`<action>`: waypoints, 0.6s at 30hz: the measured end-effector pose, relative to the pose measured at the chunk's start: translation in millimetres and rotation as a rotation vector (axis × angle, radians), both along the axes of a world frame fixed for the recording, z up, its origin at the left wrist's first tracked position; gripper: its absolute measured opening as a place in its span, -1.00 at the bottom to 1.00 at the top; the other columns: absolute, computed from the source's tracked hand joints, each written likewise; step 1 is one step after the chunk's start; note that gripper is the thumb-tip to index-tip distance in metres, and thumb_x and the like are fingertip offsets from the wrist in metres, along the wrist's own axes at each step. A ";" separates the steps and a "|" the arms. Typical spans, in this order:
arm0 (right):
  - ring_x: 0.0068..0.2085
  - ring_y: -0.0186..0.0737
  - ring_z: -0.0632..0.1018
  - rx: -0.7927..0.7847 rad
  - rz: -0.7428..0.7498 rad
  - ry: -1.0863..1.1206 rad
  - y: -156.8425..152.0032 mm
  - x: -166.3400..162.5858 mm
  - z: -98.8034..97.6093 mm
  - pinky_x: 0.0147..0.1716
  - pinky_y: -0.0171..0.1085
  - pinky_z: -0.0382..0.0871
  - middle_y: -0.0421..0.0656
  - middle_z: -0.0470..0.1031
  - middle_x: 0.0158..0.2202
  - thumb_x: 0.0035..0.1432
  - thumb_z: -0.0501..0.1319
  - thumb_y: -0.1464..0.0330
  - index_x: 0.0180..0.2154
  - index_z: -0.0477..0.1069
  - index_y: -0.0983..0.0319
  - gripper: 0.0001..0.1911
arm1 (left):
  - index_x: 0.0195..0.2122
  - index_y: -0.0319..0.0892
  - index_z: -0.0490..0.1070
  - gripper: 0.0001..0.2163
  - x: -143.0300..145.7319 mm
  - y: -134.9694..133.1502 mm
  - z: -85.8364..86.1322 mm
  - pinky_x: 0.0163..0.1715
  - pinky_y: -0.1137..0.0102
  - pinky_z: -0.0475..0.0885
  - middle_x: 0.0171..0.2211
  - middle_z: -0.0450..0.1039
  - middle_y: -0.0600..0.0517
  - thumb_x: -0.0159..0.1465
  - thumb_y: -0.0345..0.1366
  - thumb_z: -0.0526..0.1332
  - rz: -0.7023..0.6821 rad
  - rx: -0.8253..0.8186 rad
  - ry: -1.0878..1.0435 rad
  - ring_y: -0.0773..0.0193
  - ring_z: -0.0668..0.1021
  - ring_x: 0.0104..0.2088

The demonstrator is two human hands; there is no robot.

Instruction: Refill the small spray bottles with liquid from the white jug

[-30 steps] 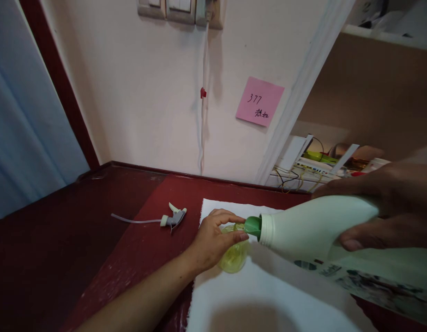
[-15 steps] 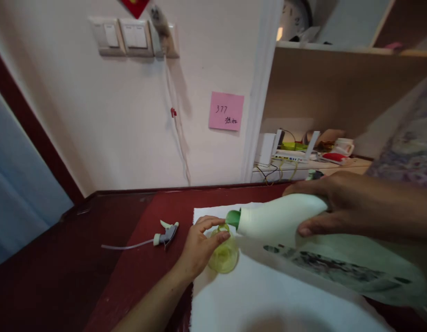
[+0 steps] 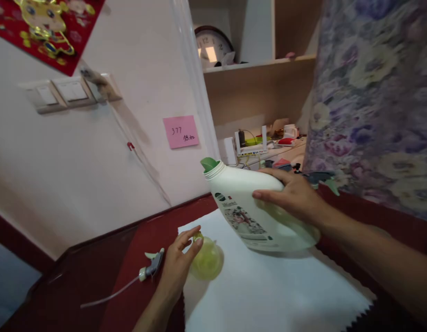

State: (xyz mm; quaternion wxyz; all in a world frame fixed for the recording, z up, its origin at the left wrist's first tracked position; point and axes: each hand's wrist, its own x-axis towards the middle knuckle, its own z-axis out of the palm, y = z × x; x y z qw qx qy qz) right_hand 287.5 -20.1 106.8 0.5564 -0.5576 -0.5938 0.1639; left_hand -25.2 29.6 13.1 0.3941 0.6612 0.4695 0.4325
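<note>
My right hand [image 3: 291, 196] is wrapped round a big pale-green detergent bottle [image 3: 244, 216], tilted with its green pouring spout [image 3: 209, 163] pointing up to the left, clear of the small bottle. With thumb and fingers, my left hand [image 3: 180, 256] grips the neck of a small clear yellow spray bottle [image 3: 208, 263], which stands uncapped on a white cloth [image 3: 248, 295]. Left of that hand, a grey and white trigger spray head [image 3: 153, 267] lies on the dark red table with its thin dip tube stretched toward the front left.
Behind the large bottle are another trigger sprayer [image 3: 322, 179] and some small items. A white router [image 3: 253, 150] stands on a low shelf. A floral curtain [image 3: 375, 106] hangs on the right, and a pink note [image 3: 181, 132] is on the wall.
The large bottle has been lifted from the small bottle's mouth and turned more upright, its label now facing me. My left hand stays at the small bottle. The view has swung right.
</note>
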 end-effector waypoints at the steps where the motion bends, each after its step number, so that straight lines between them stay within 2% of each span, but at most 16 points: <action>1: -0.26 -0.06 0.61 0.037 0.009 0.059 3.9 -2.9 -7.8 -0.35 -0.20 0.50 -0.19 0.64 -0.24 -0.08 0.44 0.14 -0.08 0.56 0.10 -0.53 | 0.06 -0.10 0.51 -0.53 -0.2 -0.8 2.0 0.19 0.07 0.27 0.12 0.47 -0.14 0.20 0.02 0.32 0.002 -0.014 0.002 -0.06 0.46 0.15; 6: -0.19 -0.05 0.60 0.124 0.019 0.192 28.3 -22.9 -42.3 -0.22 -0.18 0.52 -0.13 0.63 -0.16 -0.06 0.42 0.09 -0.02 0.51 0.19 -0.43 | 0.06 -0.12 0.48 -0.47 -1.0 -2.7 15.5 0.14 0.16 0.33 0.08 0.51 -0.11 0.15 0.09 0.32 0.128 -0.027 -0.112 -0.02 0.47 0.14; 10: -0.15 -0.04 0.61 0.143 0.000 0.290 47.9 -38.1 -65.5 -0.17 -0.15 0.52 -0.09 0.62 -0.11 -0.07 0.43 0.06 0.03 0.48 0.21 -0.36 | -0.27 -0.14 0.54 -0.58 -7.1 -0.4 33.6 -0.06 0.27 0.42 -0.20 0.60 -0.03 0.06 0.11 0.37 0.300 0.058 -0.132 0.07 0.55 -0.09; 12: -0.13 -0.01 0.60 0.146 -0.021 0.329 54.9 -42.4 -73.7 -0.15 -0.12 0.52 -0.07 0.62 -0.10 -0.07 0.42 0.05 0.04 0.47 0.22 -0.34 | -0.39 -0.14 0.49 -0.61 -14.7 0.0 44.1 -0.17 0.32 0.43 -0.31 0.58 0.02 0.07 0.13 0.35 0.357 0.094 -0.103 0.12 0.54 -0.20; 15: -0.12 0.00 0.60 0.146 -0.030 0.359 59.5 -44.4 -80.6 -0.13 -0.11 0.52 -0.07 0.62 -0.10 -0.05 0.41 0.05 0.03 0.48 0.20 -0.37 | -0.44 -0.13 0.45 -0.62 -33.1 -1.1 56.3 -0.23 0.37 0.40 -0.38 0.54 0.07 0.12 0.13 0.31 0.435 0.157 -0.046 0.17 0.52 -0.25; 18: -0.13 0.00 0.61 0.137 -0.019 0.360 59.6 -43.3 -85.3 -0.15 -0.09 0.53 -0.08 0.62 -0.09 -0.01 0.38 0.06 0.04 0.47 0.19 -0.40 | -0.49 -0.13 0.40 -0.59 -56.8 -4.4 60.1 -0.32 0.40 0.36 -0.48 0.46 0.09 0.18 0.14 0.25 0.494 0.192 -0.015 0.23 0.48 -0.35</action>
